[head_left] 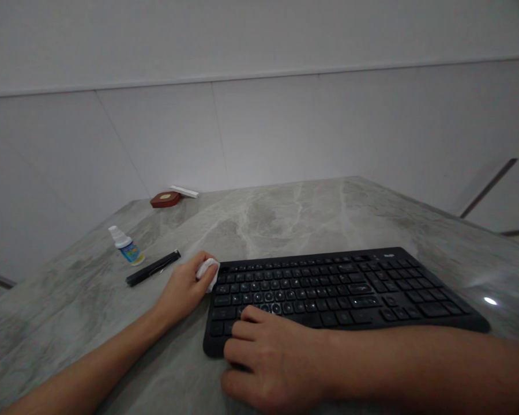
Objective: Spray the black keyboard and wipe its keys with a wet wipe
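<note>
A black keyboard [303,294] with a number pad lies in front of me, slightly angled. My left hand [194,276] is closed on a crumpled white wipe [208,273], which it presses to the keyboard's far left corner. My right hand [270,360] reaches in from the right across the near edge. Its curled fingers rest over the keys at the lower left, and its thumb sits in front of that edge, so it grips the keyboard there. The fingertips of the right hand are partly hidden.
Left of the keyboard are a small white spray bottle [128,249] with a blue label and a slim black case or tool [153,269]. At the back lie a reddish-brown box [165,200] and a flat white item [185,191]. The grey marbled table [281,216] meets a white wall [268,127].
</note>
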A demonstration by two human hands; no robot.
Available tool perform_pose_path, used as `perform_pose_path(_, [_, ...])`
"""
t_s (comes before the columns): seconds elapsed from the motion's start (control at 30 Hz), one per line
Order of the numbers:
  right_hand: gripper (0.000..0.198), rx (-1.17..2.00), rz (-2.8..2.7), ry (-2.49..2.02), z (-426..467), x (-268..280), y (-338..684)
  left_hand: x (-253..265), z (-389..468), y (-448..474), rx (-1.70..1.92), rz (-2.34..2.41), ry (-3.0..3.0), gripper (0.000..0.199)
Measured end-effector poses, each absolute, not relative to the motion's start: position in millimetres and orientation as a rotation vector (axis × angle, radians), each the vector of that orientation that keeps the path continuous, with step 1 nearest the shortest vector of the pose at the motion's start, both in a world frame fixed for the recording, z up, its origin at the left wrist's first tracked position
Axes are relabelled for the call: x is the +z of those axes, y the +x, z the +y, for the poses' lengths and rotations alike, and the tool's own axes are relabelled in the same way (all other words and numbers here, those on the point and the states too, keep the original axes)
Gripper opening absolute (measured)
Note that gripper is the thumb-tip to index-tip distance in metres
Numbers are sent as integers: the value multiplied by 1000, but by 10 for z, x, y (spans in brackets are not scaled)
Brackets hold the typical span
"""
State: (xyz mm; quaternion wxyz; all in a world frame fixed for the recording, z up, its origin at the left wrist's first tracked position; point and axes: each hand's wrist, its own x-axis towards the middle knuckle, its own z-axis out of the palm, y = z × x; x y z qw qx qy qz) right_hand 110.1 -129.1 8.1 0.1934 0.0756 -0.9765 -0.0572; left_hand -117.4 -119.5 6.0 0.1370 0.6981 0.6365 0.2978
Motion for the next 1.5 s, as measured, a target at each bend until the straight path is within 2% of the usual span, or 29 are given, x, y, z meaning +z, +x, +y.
perform_pose_path(0.83, [16, -168, -2748, 201, -1295, 77, 1104, 159, -1235, -1179, 724, 1717, 2043, 34])
perform_pose_path(1.3, [13, -171, -2743, 203, -1289, 73, 1104, 217, -1261, -1126, 663, 1833, 1893, 32])
perform_pose_path(1.5, [16, -183, -2727, 200, -1288, 69, 1103, 107, -1265, -1114, 822, 1952, 1976, 33])
